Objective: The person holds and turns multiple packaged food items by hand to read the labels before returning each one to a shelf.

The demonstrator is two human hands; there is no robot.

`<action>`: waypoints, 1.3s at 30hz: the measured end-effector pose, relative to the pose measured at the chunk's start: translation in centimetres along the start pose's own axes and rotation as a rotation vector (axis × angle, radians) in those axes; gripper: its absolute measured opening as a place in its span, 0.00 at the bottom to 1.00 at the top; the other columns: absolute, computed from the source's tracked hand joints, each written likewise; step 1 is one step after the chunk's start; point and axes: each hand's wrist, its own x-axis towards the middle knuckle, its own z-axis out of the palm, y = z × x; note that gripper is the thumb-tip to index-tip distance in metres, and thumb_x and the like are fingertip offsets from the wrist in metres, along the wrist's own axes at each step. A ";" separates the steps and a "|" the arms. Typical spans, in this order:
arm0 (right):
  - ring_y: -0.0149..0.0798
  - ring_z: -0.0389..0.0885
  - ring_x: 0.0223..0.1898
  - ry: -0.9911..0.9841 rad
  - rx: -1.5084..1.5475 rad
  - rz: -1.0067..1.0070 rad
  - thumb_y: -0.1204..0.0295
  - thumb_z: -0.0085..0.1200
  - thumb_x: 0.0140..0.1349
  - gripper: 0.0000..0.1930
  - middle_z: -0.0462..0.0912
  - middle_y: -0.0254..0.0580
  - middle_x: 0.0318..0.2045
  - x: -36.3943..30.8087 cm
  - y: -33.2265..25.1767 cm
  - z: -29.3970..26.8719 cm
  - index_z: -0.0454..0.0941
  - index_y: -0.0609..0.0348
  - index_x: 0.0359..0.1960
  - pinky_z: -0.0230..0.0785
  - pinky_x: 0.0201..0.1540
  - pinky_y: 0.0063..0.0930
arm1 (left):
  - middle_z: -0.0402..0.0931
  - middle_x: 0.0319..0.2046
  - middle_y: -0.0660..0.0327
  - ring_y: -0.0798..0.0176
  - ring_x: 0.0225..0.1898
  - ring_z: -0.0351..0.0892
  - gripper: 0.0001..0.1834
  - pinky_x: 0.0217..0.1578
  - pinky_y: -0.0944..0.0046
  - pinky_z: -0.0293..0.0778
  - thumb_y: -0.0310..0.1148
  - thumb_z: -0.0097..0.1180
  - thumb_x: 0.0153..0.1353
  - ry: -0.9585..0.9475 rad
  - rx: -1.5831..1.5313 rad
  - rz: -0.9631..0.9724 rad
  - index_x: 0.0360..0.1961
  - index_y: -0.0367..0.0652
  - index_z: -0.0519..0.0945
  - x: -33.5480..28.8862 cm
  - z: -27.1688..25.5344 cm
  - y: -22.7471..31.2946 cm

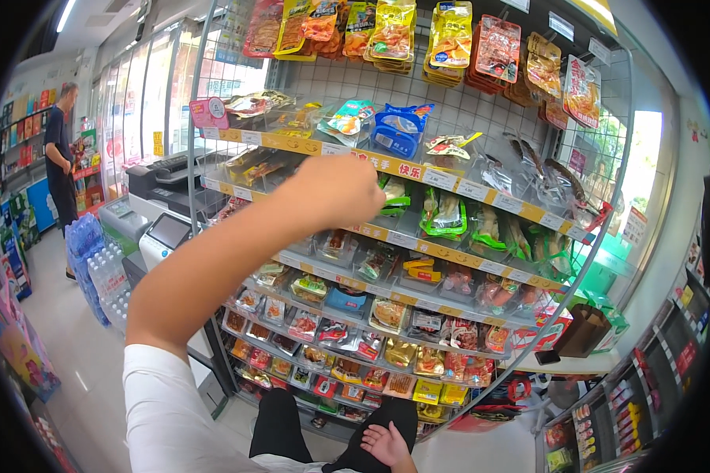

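Observation:
My left arm reaches up across the rack, and my left hand [347,187] is at the second tier from the top of the shelves. It looks curled closed, seen from its back; its fingertips and whatever they may hold are hidden. Right beside it lies a green-edged clear food pouch [395,197], partly covered by the hand; I cannot tell whether they touch. A similar green pouch [443,214] sits just to the right. Low in front of my dark trouser leg, my right hand [386,444] is open, palm partly showing, fingers spread, holding nothing.
Sloped shelves [481,264] of packaged snacks fill the middle, with hanging pouches [392,31] above. A blue box-like pack [398,132] lies on the top tier. Left stand a printer [162,183], a scale [166,235] and bottled-water packs [106,272]. A person [59,158] stands farther back.

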 end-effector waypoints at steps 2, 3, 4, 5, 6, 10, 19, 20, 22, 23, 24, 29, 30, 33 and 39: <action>0.56 0.77 0.50 -0.007 0.004 -0.005 0.46 0.31 0.72 0.34 0.79 0.59 0.49 0.0 -0.1 0.0 0.74 0.69 0.52 0.64 0.58 0.53 | 0.80 0.22 0.49 0.45 0.27 0.81 0.19 0.34 0.48 0.77 0.41 0.47 0.59 0.037 0.013 0.014 0.24 0.37 0.83 0.0 -1.8 -0.9; 0.56 0.77 0.50 -0.002 0.006 0.011 0.46 0.31 0.72 0.33 0.79 0.59 0.49 0.4 -0.4 -0.6 0.74 0.68 0.53 0.64 0.58 0.53 | 0.80 0.22 0.49 0.44 0.27 0.80 0.19 0.33 0.48 0.76 0.42 0.48 0.60 0.100 0.042 0.005 0.24 0.38 0.83 0.2 -3.0 -1.3; 0.56 0.77 0.51 0.003 0.008 0.025 0.47 0.31 0.72 0.33 0.79 0.59 0.49 0.6 -0.6 -0.7 0.74 0.68 0.53 0.64 0.58 0.53 | 0.80 0.23 0.49 0.44 0.27 0.79 0.19 0.32 0.48 0.75 0.43 0.48 0.60 0.164 0.069 -0.002 0.24 0.39 0.82 0.6 -3.7 -1.7; 0.56 0.77 0.51 -0.011 -0.014 0.036 0.46 0.31 0.72 0.33 0.79 0.59 0.49 0.7 -0.6 -0.9 0.74 0.67 0.53 0.63 0.59 0.53 | 0.80 0.23 0.49 0.44 0.27 0.79 0.19 0.32 0.48 0.75 0.43 0.48 0.60 0.161 0.073 -0.001 0.24 0.39 0.82 0.9 -4.3 -2.4; 0.56 0.77 0.51 -0.008 -0.007 0.038 0.46 0.31 0.72 0.33 0.79 0.59 0.49 0.8 -0.6 -0.9 0.74 0.67 0.53 0.63 0.59 0.53 | 0.80 0.22 0.51 0.46 0.26 0.79 0.18 0.31 0.49 0.75 0.43 0.51 0.60 0.236 0.093 0.001 0.25 0.40 0.82 1.4 -4.5 -3.3; 0.54 0.76 0.52 -0.010 -0.024 0.038 0.46 0.31 0.72 0.33 0.79 0.57 0.49 0.7 -0.4 -0.9 0.73 0.67 0.54 0.64 0.59 0.52 | 0.81 0.25 0.52 0.47 0.31 0.82 0.19 0.34 0.49 0.76 0.48 0.55 0.59 0.137 -0.007 0.148 0.32 0.42 0.83 1.0 -3.3 -2.7; 0.52 0.77 0.51 0.025 -0.070 0.023 0.47 0.33 0.72 0.32 0.79 0.56 0.48 0.5 -0.8 0.5 0.73 0.66 0.53 0.66 0.57 0.48 | 0.70 0.34 0.64 0.62 0.31 0.80 0.11 0.24 0.63 0.73 0.29 0.60 0.50 0.361 0.348 0.614 0.37 0.45 0.76 2.0 5.3 -1.7; 0.52 0.77 0.51 0.031 -0.064 0.018 0.47 0.33 0.72 0.32 0.79 0.56 0.48 0.4 -0.8 0.4 0.73 0.66 0.53 0.66 0.57 0.48 | 0.70 0.33 0.64 0.63 0.31 0.79 0.11 0.23 0.63 0.73 0.28 0.59 0.48 0.367 0.387 0.632 0.34 0.45 0.75 2.4 5.7 -1.7; 0.52 0.77 0.51 0.014 -0.063 0.004 0.46 0.33 0.72 0.31 0.79 0.56 0.48 0.4 -0.6 0.1 0.73 0.66 0.53 0.66 0.57 0.48 | 0.71 0.34 0.64 0.63 0.30 0.80 0.10 0.22 0.63 0.73 0.27 0.60 0.46 0.392 0.411 0.645 0.31 0.44 0.73 3.4 6.2 -1.6; 0.52 0.77 0.51 0.017 -0.058 0.004 0.46 0.33 0.72 0.31 0.79 0.56 0.48 0.4 -0.7 0.1 0.73 0.66 0.53 0.66 0.57 0.48 | 0.72 0.35 0.63 0.63 0.30 0.80 0.10 0.22 0.64 0.73 0.26 0.59 0.46 0.413 0.444 0.639 0.31 0.44 0.74 4.0 6.6 -1.5; 0.52 0.77 0.51 0.010 -0.052 -0.003 0.46 0.34 0.72 0.31 0.79 0.56 0.48 0.3 -0.8 0.1 0.73 0.66 0.53 0.66 0.57 0.48 | 0.73 0.36 0.63 0.62 0.30 0.80 0.09 0.22 0.64 0.73 0.26 0.59 0.47 0.432 0.479 0.631 0.32 0.44 0.74 4.5 7.0 -1.5; 0.51 0.77 0.51 0.003 -0.058 -0.001 0.46 0.33 0.72 0.31 0.79 0.55 0.48 0.5 -0.8 0.2 0.73 0.65 0.53 0.66 0.57 0.48 | 0.75 0.39 0.61 0.58 0.31 0.81 0.05 0.26 0.59 0.76 0.27 0.56 0.51 0.220 0.468 0.574 0.32 0.44 0.77 5.0 7.4 -1.2; 0.51 0.77 0.51 -0.002 -0.054 0.004 0.46 0.33 0.72 0.31 0.79 0.56 0.48 0.5 -0.8 0.2 0.73 0.65 0.53 0.66 0.56 0.48 | 0.75 0.39 0.60 0.56 0.30 0.81 0.04 0.27 0.57 0.76 0.28 0.56 0.53 0.164 0.436 0.533 0.31 0.44 0.78 4.8 7.1 -1.2; 0.51 0.77 0.51 -0.004 -0.045 0.003 0.46 0.33 0.72 0.31 0.79 0.56 0.48 0.4 -0.9 0.2 0.73 0.65 0.53 0.67 0.56 0.48 | 0.75 0.36 0.59 0.53 0.29 0.81 0.04 0.29 0.54 0.76 0.30 0.55 0.55 0.162 0.341 0.464 0.31 0.44 0.79 4.6 5.1 -0.8; 0.52 0.77 0.51 0.006 -0.032 0.008 0.46 0.33 0.72 0.32 0.79 0.56 0.48 0.2 -1.0 0.2 0.73 0.66 0.53 0.67 0.56 0.48 | 0.80 0.33 0.56 0.52 0.33 0.80 0.11 0.35 0.56 0.75 0.38 0.55 0.59 0.563 0.127 0.285 0.34 0.42 0.81 6.9 -1.4 -3.5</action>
